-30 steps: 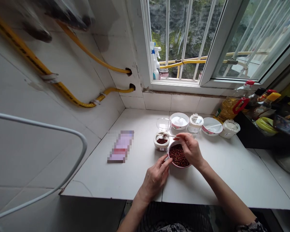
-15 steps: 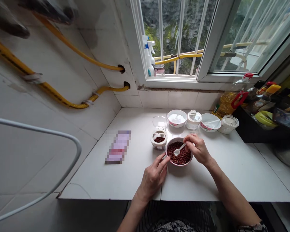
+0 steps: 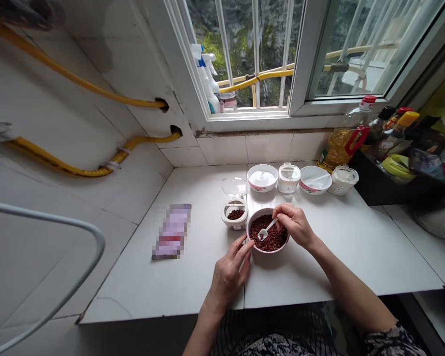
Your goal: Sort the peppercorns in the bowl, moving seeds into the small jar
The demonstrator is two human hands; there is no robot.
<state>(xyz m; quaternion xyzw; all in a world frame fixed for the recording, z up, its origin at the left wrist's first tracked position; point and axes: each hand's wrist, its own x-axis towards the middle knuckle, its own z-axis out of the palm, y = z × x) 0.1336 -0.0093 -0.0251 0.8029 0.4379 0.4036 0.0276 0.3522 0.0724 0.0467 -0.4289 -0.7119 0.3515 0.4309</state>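
Observation:
A round bowl full of dark red-brown grains stands near the counter's front. My right hand pinches the handle of a small white spoon, whose scoop is over the grains with a few of them in it. Against the bowl's left side rests my left hand, fingers touching the rim. Just behind and left of the bowl is a small white container, its clear lid raised, with similar grains inside.
Behind stand a bowl of white powder, a lidded jar, a bowl with a white spoon and another jar. A blurred purple packet lies left. An oil bottle and a black bin of bottles are at the right.
The view has shifted slightly, moving the scene left in the picture. The spoon's scoop now carries a few grains. Both hands keep their places at the bowl.

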